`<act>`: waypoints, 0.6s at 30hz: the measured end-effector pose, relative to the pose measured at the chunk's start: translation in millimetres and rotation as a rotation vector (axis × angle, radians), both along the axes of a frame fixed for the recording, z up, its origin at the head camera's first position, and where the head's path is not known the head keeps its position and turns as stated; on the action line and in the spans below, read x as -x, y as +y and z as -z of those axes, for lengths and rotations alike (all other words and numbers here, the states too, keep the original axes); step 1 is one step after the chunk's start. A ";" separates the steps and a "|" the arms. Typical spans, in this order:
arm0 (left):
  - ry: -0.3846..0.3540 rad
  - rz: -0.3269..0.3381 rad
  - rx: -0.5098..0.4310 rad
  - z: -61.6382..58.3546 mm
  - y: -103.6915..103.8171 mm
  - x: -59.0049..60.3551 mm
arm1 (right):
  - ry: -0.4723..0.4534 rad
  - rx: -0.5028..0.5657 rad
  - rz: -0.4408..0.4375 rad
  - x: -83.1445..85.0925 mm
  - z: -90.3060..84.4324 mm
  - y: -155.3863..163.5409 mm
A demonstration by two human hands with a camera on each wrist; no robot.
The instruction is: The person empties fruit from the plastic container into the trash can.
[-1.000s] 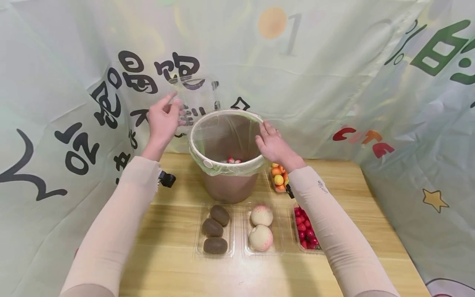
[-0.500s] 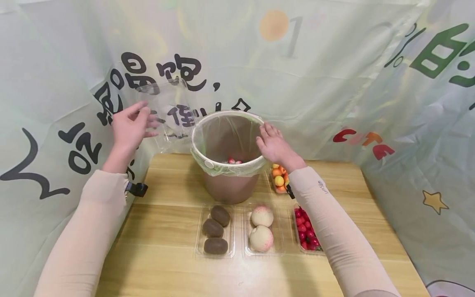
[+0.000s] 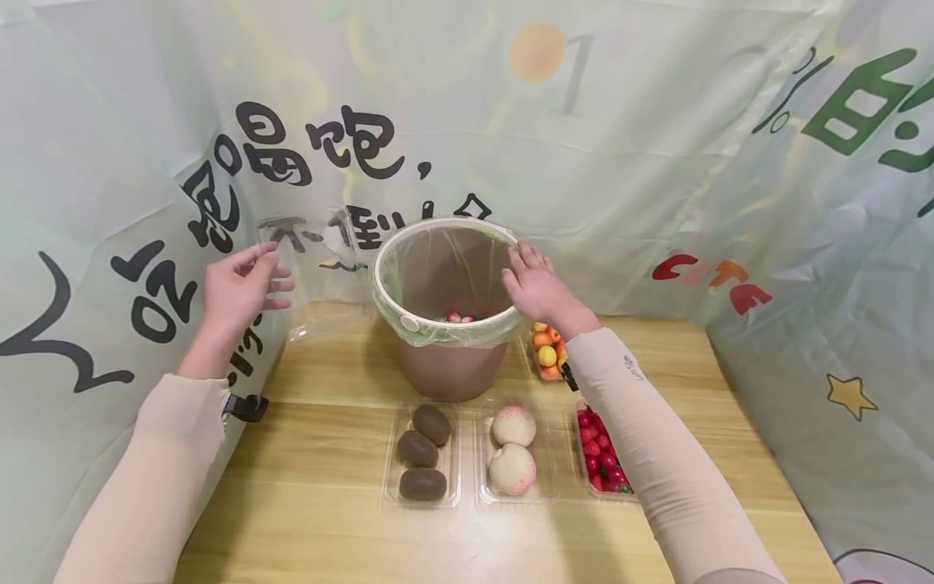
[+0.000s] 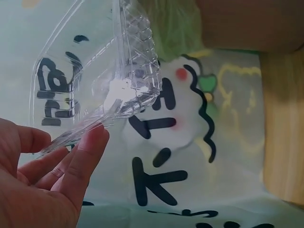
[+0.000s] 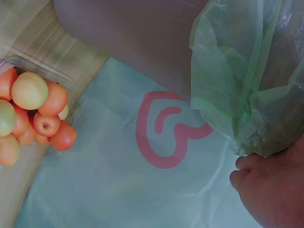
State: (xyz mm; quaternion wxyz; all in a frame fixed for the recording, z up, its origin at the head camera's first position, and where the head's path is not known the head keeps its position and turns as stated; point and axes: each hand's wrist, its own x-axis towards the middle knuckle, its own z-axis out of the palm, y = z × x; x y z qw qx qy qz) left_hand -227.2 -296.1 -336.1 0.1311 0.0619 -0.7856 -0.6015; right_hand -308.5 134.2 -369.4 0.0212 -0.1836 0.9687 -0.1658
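My left hand (image 3: 251,280) is raised at the table's left edge and pinches the edge of an empty clear plastic clamshell box (image 3: 314,247) between thumb and fingers. The left wrist view shows the box (image 4: 107,71) hanging open above my left hand (image 4: 71,156). A brown bin (image 3: 452,369) with a pale green liner stands at the back centre, and a few small red fruits (image 3: 458,315) lie at its bottom. My right hand (image 3: 529,276) rests with straight fingers on the bin's right rim. In the right wrist view it (image 5: 270,190) sits beside the liner (image 5: 242,71).
Three clear trays lie in front of the bin: kiwis (image 3: 422,454), peaches (image 3: 513,450) and small red fruits (image 3: 601,458). A tray of small orange and yellow fruits (image 3: 549,350) sits right of the bin. Printed cloth walls close in the wooden table (image 3: 328,519) on three sides.
My left hand has carried the clear box from above the bin's left rim leftward and down. The right hand has stayed on the rim.
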 end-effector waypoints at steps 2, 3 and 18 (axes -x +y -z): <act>-0.011 0.006 0.004 5.0 -3.1 -2.0 | 0.000 -0.002 -0.001 -0.3 -0.2 -0.6; -0.019 0.008 0.016 7.4 -3.9 -3.2 | -0.001 0.000 -0.001 -0.6 -0.1 -0.9; -0.108 0.065 0.105 57.7 -10.1 -18.6 | -0.007 0.003 0.012 -0.9 0.5 -1.0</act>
